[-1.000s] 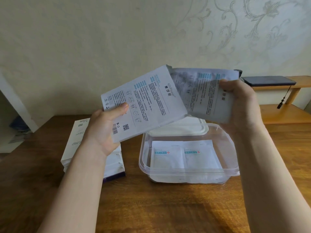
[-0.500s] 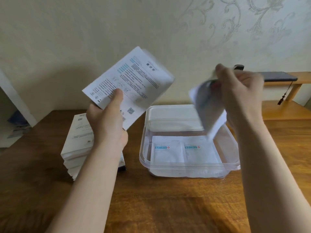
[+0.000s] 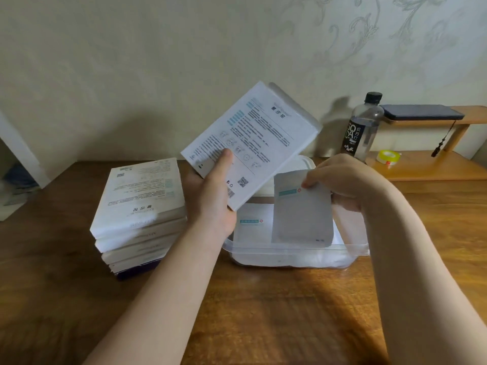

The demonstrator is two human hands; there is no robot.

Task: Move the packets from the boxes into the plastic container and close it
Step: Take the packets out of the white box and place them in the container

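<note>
- L hand (image 3: 210, 206): grip clamped on white box (image 3: 253, 143), tilted, above left side of clear container (image 3: 290, 251).
- R hand (image 3: 340, 183): grip pinches packet (image 3: 301, 212) by top edge, upright over container.
- Other packets (image 3: 250, 223) flat inside.
- Box stack (image 3: 139, 204) on worktop (image 3: 263, 312), just left of container.

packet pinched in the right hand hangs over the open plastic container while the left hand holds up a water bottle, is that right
Not quite. The left hand grips a white box; the water bottle stands untouched at the back. The rest holds: the right hand pinches the packet over the open plastic container. The head view shows it.
</note>
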